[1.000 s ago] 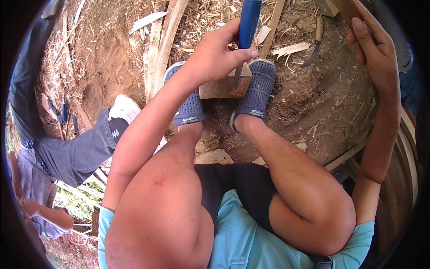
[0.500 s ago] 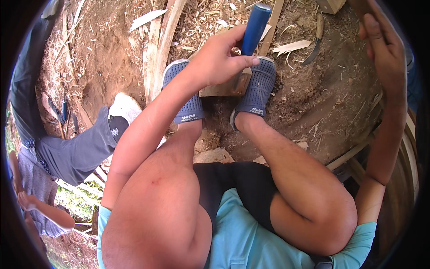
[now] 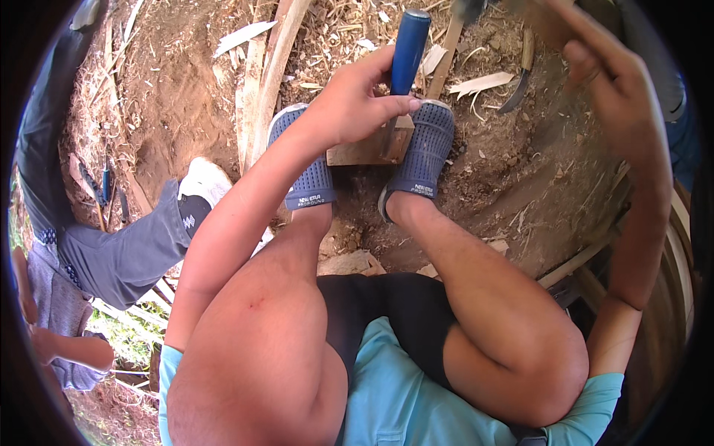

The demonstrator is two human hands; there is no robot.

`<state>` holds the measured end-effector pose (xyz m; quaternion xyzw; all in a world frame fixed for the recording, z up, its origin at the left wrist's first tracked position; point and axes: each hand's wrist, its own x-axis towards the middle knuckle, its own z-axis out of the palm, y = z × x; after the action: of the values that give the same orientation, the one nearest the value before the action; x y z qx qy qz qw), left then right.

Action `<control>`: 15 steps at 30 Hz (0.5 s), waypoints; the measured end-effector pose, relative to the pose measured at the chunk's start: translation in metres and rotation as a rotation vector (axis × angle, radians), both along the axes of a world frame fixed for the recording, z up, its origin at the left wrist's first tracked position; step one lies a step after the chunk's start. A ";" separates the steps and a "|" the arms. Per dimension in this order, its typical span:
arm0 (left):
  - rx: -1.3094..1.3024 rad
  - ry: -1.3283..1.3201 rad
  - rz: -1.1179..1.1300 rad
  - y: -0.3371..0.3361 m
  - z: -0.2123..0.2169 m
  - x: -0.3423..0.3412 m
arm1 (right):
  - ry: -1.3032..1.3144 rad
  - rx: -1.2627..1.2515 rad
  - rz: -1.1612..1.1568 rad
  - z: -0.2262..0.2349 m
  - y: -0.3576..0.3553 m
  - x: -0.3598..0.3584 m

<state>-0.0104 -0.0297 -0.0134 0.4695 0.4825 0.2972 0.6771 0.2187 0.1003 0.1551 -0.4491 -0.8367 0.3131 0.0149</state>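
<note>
My left hand (image 3: 357, 100) is closed around the blue handle of a chisel (image 3: 410, 52), which stands nearly upright. Its metal blade meets a wooden block (image 3: 364, 153) set between my two blue shoes. At the upper right my raised right hand (image 3: 613, 85) grips the brown handle of a hammer (image 3: 537, 22), smeared by motion. The dark hammer head shows at the top edge, to the right of the chisel's top end.
A curved-blade knife (image 3: 519, 85) lies on the dirt at right. Wooden strips (image 3: 271, 67) and pale shavings are scattered ahead. Another person's leg (image 3: 130, 253) reaches in from the left, near some tools (image 3: 104, 186) on the ground.
My right hand has swung inward and lower, bringing the hammer head into view. The chisel has shifted slightly left and stands a little straighter, still in my left hand.
</note>
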 end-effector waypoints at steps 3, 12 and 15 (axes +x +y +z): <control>-0.016 0.002 -0.040 0.007 0.003 0.005 | 0.067 -0.045 -0.186 0.006 0.016 0.003; -0.028 -0.018 -0.023 0.006 0.003 0.005 | 0.123 -0.100 -0.174 0.004 0.032 -0.004; -0.022 0.013 -0.036 0.003 0.003 0.005 | -0.076 0.147 0.124 -0.001 0.008 -0.025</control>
<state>-0.0058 -0.0270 -0.0101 0.4727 0.4816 0.2767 0.6842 0.1935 0.1081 0.1538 -0.4055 -0.8837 0.2338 -0.0032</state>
